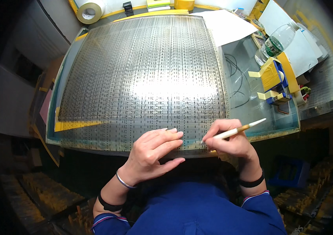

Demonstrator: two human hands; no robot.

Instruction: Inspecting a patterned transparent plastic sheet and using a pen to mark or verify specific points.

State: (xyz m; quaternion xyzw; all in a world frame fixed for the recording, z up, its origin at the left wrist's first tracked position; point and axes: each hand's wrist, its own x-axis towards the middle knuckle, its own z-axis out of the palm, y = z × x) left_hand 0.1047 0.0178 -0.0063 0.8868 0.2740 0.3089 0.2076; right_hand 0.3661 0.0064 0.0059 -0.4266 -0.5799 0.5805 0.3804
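Note:
A large translucent sheet (107,70) covered in rows of small dark marks lies on a glass-topped table (268,125). My right hand (233,145) grips a white pen-like tool (226,134) with a brownish band and a tapered white back end. Its fine tip points down at the near right part of the sheet; whether it touches I cannot tell. Beside it, my left hand (151,150) rests over the sheet's near edge, fingers stretched out and thumb apart. No held object shows in it.
Yellow tape (76,125) marks the sheet's near left corner. On the right stand a plastic bottle (276,43), a blue-and-yellow tape dispenser (274,76) and a thin dark cable (237,78). White paper (229,27) and a tape roll (90,13) lie at the back.

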